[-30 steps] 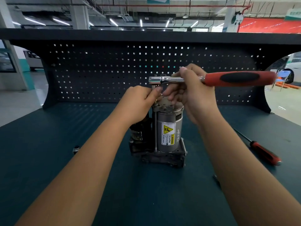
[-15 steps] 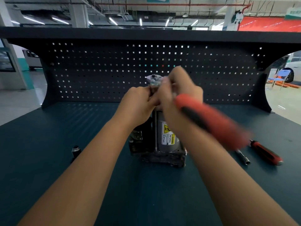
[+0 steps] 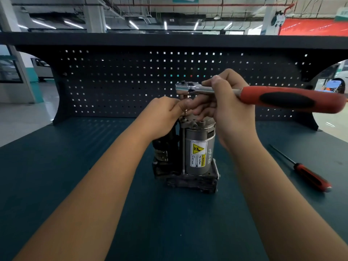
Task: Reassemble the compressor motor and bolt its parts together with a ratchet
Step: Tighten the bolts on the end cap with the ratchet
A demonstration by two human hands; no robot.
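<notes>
Compressor motor [image 3: 197, 153] stands assembled centre frame; left hand [image 3: 163, 115] pinches the bit [image 3: 185, 114] under the ratchet [image 3: 263, 97], right hand [image 3: 231, 113] grips its shank above the end cap [image 3: 190, 123], so bolting looks unfinished.

Dark teal workbench [image 3: 56, 185], black pegboard back panel [image 3: 113, 81], ceiling strip lights [image 3: 73, 24], grey floor [image 3: 22, 117]

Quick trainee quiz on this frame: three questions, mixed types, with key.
1. True or false: the ratchet has its red handle pointing to the person's left.
2. What lies on the bench to the right of the compressor motor? A hammer, B screwdriver, C pliers.
3. Fill in: the ___ hand grips the ratchet.
Key: 1 false, it points right. 2 B. 3 right hand.
</notes>
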